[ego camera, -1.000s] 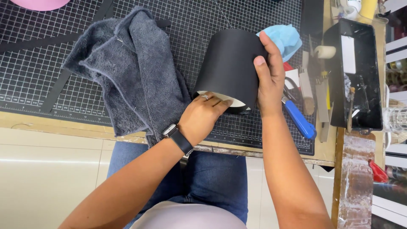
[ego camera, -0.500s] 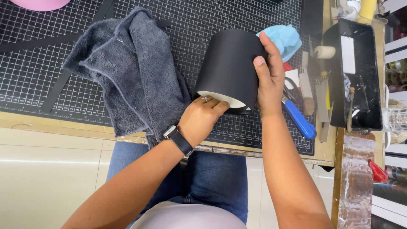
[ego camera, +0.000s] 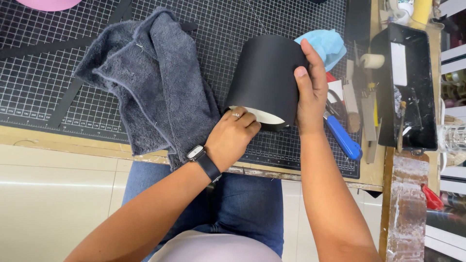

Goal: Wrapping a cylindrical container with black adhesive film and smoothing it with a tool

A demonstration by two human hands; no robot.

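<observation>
A black tapered lampshade-like cylinder [ego camera: 264, 77] with a white inner face lies tilted on the gridded black cutting mat [ego camera: 43, 77]. My right hand [ego camera: 310, 92] grips its right side, thumb on top. My left hand [ego camera: 233, 138], with a ring and a wristwatch, is curled at the cylinder's near open rim, fingertips pressed onto the rim edge. A crumpled dark grey towel [ego camera: 150, 82] lies just left of the cylinder and hangs over the table's front edge.
A blue crumpled cloth [ego camera: 327, 43] sits behind the cylinder. Right of it lie a blue-handled tool [ego camera: 344, 140], other small tools and a black tray [ego camera: 405, 82]. A pink object [ego camera: 48, 4] shows at the top left. The wooden table edge [ego camera: 58, 143] runs in front.
My left hand's fingers have shifted slightly along the near rim. The cylinder and my right hand have hardly moved.
</observation>
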